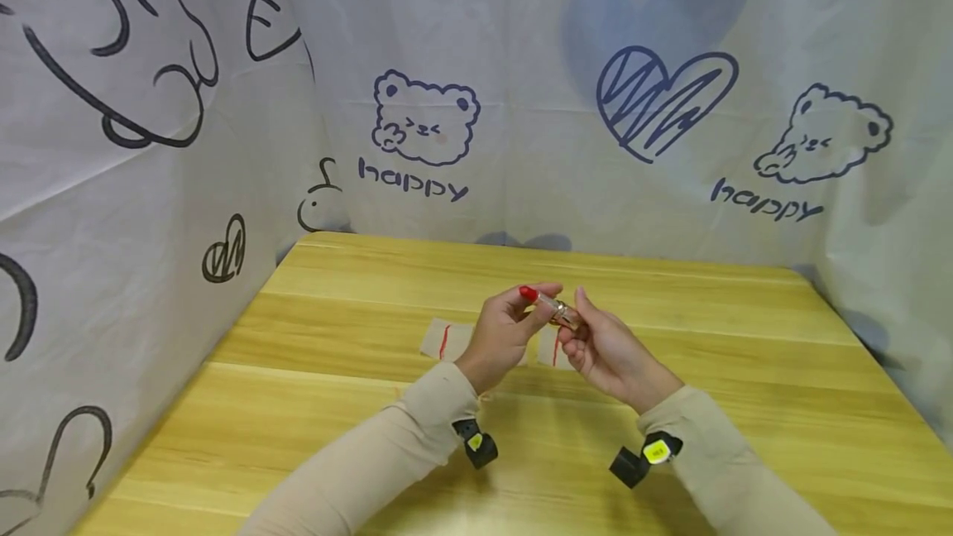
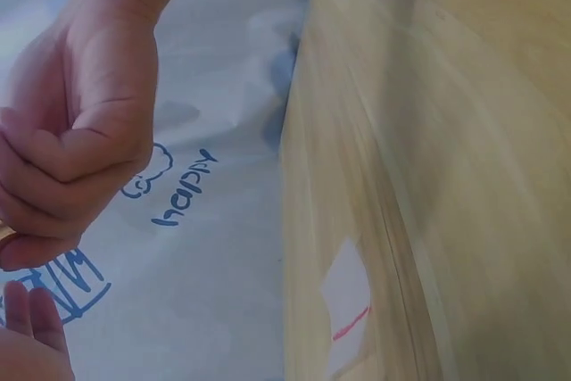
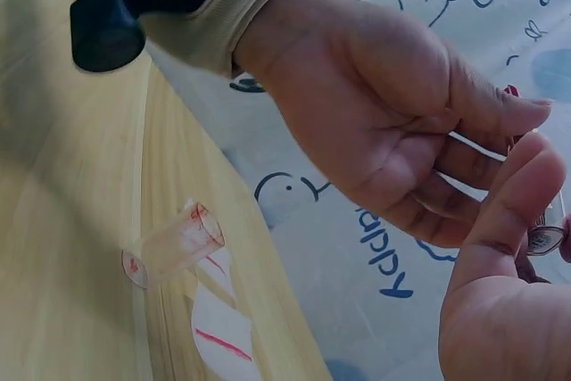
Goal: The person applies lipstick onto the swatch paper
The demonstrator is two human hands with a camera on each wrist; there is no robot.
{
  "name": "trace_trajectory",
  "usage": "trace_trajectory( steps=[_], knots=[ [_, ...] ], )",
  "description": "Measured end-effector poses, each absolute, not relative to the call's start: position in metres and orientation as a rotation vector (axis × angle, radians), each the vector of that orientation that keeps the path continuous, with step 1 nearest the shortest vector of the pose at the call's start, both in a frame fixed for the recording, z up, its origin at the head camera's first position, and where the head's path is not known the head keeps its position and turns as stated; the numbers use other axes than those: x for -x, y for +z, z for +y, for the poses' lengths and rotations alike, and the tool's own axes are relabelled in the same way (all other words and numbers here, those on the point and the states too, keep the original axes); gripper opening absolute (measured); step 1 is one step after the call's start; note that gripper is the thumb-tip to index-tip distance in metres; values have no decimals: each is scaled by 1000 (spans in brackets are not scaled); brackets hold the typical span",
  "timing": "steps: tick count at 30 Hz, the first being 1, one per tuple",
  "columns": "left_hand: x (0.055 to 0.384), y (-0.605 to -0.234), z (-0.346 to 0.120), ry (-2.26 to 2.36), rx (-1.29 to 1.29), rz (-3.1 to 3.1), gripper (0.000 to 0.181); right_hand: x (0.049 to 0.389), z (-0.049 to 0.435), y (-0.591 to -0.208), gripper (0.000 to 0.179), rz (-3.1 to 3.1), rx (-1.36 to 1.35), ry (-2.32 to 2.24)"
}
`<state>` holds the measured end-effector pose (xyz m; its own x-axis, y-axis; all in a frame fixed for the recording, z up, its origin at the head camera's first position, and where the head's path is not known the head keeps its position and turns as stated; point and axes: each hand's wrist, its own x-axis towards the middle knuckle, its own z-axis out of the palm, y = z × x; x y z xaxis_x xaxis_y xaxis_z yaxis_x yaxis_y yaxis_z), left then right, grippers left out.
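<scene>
A lipstick (image 1: 554, 308) with a red tip and a gold base is held above the wooden table (image 1: 707, 437) between both hands. My left hand (image 1: 505, 331) pinches it near the red tip. My right hand (image 1: 606, 350) grips the gold base end (image 3: 544, 240). In the right wrist view a clear cap (image 3: 178, 243) smeared with red lies on its side on the table below the left hand (image 3: 384, 104). In the left wrist view the left hand's (image 2: 80, 149) fingers are curled, and only a sliver of gold shows at the frame's edge.
Two small paper slips with red strokes lie on the table, one (image 1: 445, 340) left of the hands and one (image 1: 553, 347) under them. White cloth printed with bears, hearts and "happy" (image 1: 417, 131) walls in the back and both sides.
</scene>
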<state>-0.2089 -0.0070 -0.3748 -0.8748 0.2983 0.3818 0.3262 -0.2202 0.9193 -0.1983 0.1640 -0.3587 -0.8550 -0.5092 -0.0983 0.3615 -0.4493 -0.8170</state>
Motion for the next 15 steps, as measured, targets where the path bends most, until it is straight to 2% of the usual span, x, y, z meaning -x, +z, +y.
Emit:
trace_trajectory(
  steps=[5, 15],
  knots=[
    [209, -374, -6, -2401, 729, -1848, 64, 198, 162, -357, 45, 1259, 219, -2300],
    [209, -372, -4, -2492, 618, -1745, 47, 197, 158, -356, 38, 1315, 166, -2340]
  ],
)
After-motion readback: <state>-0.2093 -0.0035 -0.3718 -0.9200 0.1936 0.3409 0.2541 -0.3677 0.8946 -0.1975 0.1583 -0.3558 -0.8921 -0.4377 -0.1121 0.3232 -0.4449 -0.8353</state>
